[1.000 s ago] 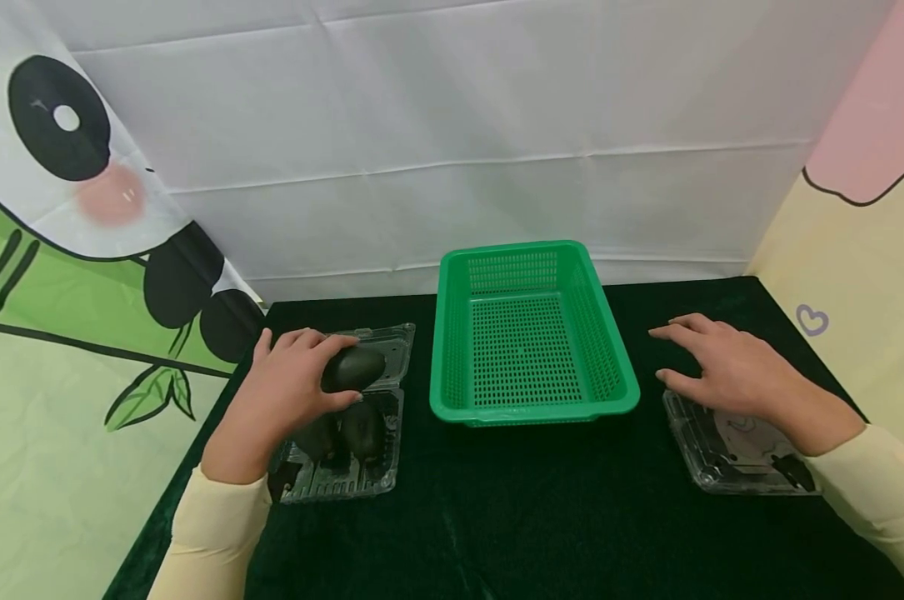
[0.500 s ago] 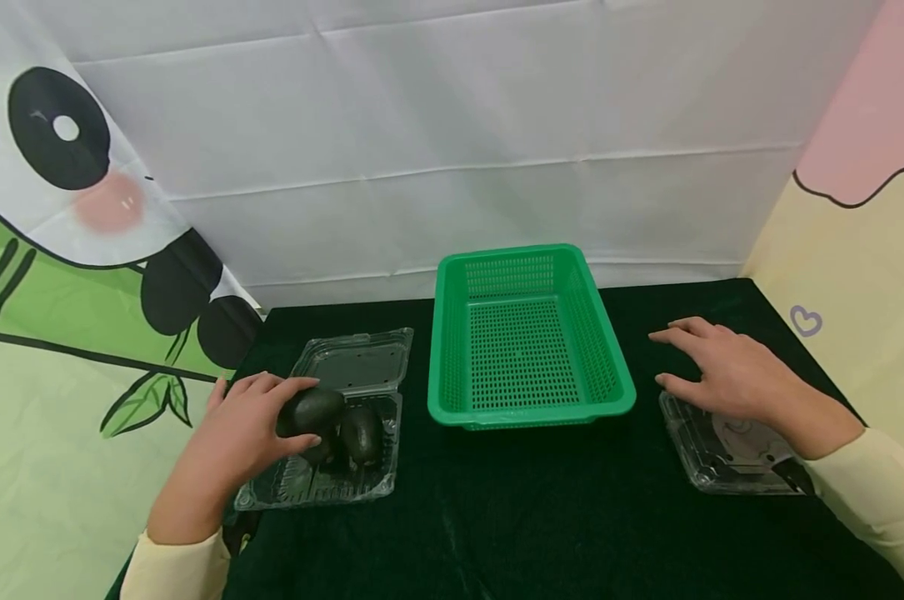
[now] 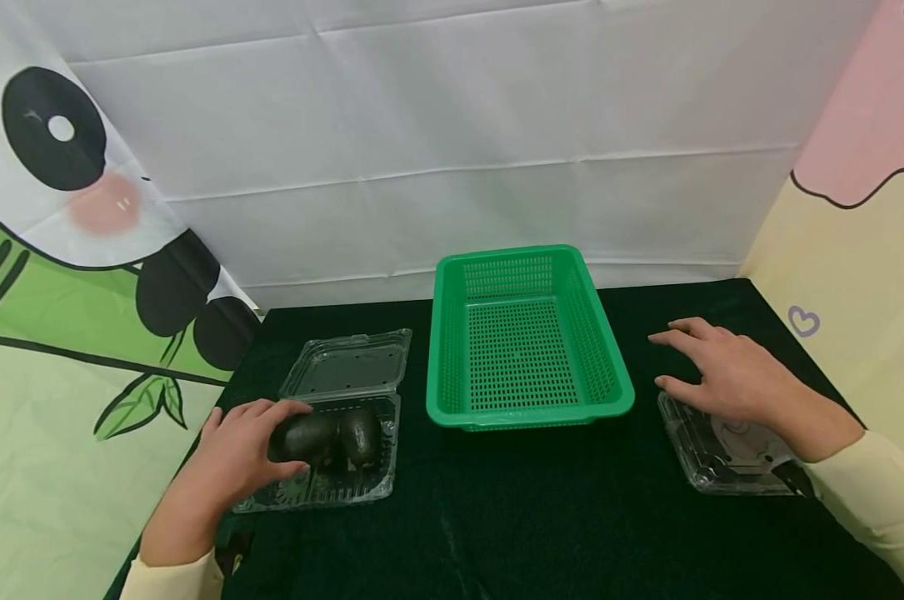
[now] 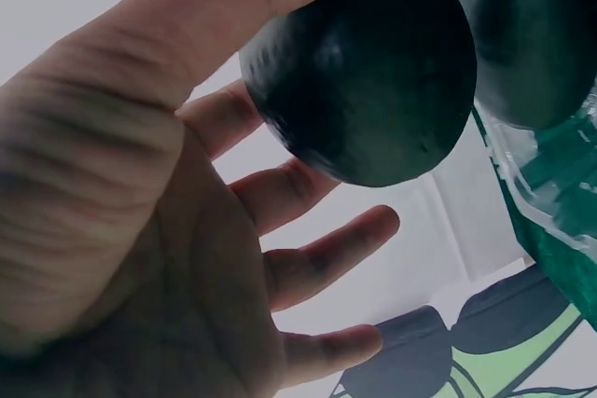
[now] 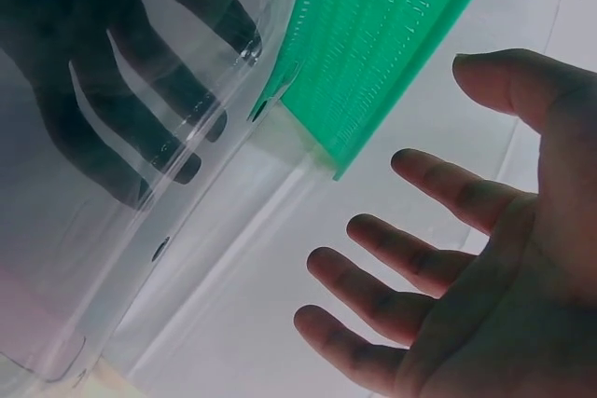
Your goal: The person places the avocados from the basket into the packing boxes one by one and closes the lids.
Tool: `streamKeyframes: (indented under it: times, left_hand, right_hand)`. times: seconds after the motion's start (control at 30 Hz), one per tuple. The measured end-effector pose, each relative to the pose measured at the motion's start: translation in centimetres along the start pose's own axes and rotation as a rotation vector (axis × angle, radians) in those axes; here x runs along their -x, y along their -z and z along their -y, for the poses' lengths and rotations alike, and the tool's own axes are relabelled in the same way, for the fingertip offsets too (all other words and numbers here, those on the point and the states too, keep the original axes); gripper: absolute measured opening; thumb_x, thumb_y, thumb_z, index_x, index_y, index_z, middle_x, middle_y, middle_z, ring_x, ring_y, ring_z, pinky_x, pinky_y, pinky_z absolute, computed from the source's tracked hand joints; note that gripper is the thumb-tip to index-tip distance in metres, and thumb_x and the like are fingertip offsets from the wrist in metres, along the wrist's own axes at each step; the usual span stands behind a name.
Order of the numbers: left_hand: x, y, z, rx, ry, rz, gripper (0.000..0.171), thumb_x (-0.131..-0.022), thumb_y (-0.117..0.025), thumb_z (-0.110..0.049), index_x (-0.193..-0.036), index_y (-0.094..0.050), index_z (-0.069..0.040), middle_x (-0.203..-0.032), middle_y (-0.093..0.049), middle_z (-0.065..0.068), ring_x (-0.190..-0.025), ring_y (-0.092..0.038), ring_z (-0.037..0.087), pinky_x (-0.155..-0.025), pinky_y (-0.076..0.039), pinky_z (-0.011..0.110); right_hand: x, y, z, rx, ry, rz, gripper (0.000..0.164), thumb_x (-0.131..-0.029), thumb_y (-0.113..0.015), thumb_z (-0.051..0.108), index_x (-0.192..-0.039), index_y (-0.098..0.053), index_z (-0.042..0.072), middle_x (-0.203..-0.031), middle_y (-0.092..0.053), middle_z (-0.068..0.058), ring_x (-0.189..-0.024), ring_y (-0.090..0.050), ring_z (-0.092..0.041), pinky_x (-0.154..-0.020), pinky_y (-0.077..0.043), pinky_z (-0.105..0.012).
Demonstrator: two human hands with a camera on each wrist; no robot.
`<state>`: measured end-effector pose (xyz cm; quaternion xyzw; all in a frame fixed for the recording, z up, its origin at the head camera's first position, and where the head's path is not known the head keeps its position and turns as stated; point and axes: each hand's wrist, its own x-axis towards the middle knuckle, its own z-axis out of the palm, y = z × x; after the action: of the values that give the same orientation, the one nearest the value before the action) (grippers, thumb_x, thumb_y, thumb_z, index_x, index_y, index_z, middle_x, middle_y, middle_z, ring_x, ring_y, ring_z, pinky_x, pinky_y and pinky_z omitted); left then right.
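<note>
My left hand (image 3: 230,462) is at the open clear plastic clamshell box (image 3: 354,492) on the left, thumb and forefinger around a dark avocado (image 4: 373,81). The left wrist view shows its other fingers spread apart. A second avocado (image 3: 362,437) lies in the box right beside the held one, and a further dark edge shows at the top of the left wrist view. On the right, my right hand (image 3: 732,371) hovers with relaxed, parted fingers over a closed clear plastic box (image 3: 710,467), holding nothing. Its palm and fingertips show in the right wrist view.
A green perforated plastic basket (image 3: 526,414) stands at the middle back between my hands, with nothing in it. Dark green cloth (image 3: 496,517) covers the table. A white sheet (image 3: 452,167) hangs behind, with printed cloths at both sides.
My left hand has carried the avocado left, toward me and down into the open box, beside the other avocados. My right hand has stayed in place.
</note>
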<state>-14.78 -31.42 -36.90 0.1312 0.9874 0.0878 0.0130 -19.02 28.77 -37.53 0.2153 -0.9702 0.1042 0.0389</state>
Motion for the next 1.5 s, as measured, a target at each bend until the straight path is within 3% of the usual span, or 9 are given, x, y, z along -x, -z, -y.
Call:
streamKeyframes:
  times: [0.43,0.77,1.1,1.5]
  left_hand:
    - [0.7,-1.3,1.0,0.009,0.024,0.036,0.071,-0.071,-0.096,-0.034,-0.133,-0.066,-0.019,-0.133,-0.06,0.027,-0.124,-0.046,0.058,-0.097,-0.019,0.086]
    - [1.1,-1.7,1.5,0.042,0.055,0.116,0.075,-0.07,-0.096,-0.035,-0.136,-0.064,-0.018,-0.138,-0.057,0.028,-0.131,-0.038,0.059,-0.097,-0.015,0.088]
    - [1.2,-1.2,1.2,0.042,0.029,0.059,0.075,-0.069,-0.096,-0.041,-0.134,-0.066,-0.017,-0.134,-0.059,0.026,-0.127,-0.042,0.058,-0.097,-0.015,0.087]
    - [1.1,-1.3,1.3,0.044,0.026,0.046,0.074,-0.07,-0.096,-0.04,-0.134,-0.066,-0.017,-0.133,-0.059,0.026,-0.126,-0.043,0.058,-0.097,-0.016,0.087]
  right_hand:
    - [0.1,-0.2,0.1,0.001,-0.001,0.004,0.056,-0.096,-0.073,0.038,-0.142,-0.06,0.008,-0.142,-0.051,-0.027,-0.114,-0.061,-0.047,-0.087,-0.051,-0.066]
    - [0.1,-0.3,0.1,-0.002,-0.002,0.008,0.057,-0.097,-0.072,0.04,-0.142,-0.06,0.008,-0.143,-0.05,-0.027,-0.116,-0.06,-0.048,-0.089,-0.05,-0.068]
    - [0.0,-0.4,0.2,0.0,-0.015,0.021,0.059,-0.097,-0.071,0.043,-0.144,-0.059,0.008,-0.144,-0.049,-0.027,-0.117,-0.059,-0.05,-0.092,-0.046,-0.071]
    - [-0.1,-0.4,0.1,-0.003,-0.015,0.021,0.059,-0.097,-0.071,0.043,-0.144,-0.058,0.009,-0.144,-0.049,-0.027,-0.117,-0.059,-0.05,-0.092,-0.046,-0.071]
